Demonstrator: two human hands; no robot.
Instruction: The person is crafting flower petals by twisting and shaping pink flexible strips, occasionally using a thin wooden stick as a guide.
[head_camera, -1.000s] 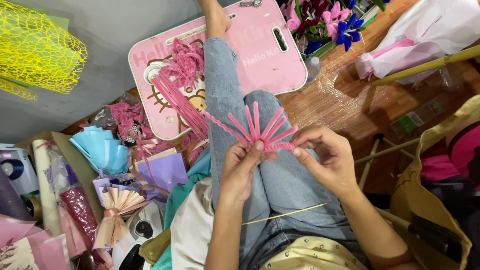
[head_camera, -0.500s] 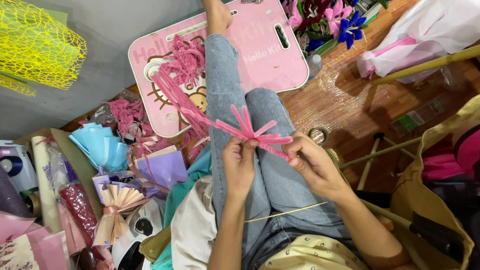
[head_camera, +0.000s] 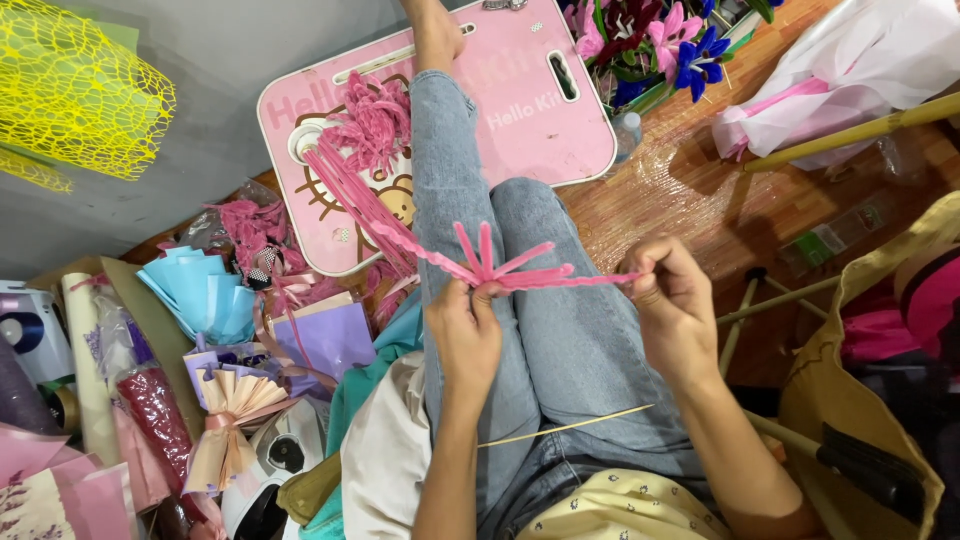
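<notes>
My left hand (head_camera: 463, 325) pinches the base of a bundle of pink pipe cleaners (head_camera: 500, 265) above my lap; several loose ends fan up and to the right from its fingers. One long pipe cleaner runs sideways from the bundle, and my right hand (head_camera: 672, 300) grips its far end between thumb and fingers. More long pink pipe cleaners trail from the bundle back to a pile (head_camera: 368, 135) on a pink lap tray (head_camera: 520, 110). My legs in blue jeans lie under both hands.
A thin wooden stick (head_camera: 565, 425) lies across my lap. Folded paper fans, wrapping paper and ribbons (head_camera: 225, 340) crowd the left. Yellow mesh (head_camera: 70, 90) is at top left, artificial flowers (head_camera: 665, 45) at the top, a tan bag (head_camera: 870, 400) at right.
The hands have moved apart. My right hand has drawn one pipe cleaner out sideways to the right, so the fanned bundle looks flatter and more stretched than a second ago.
</notes>
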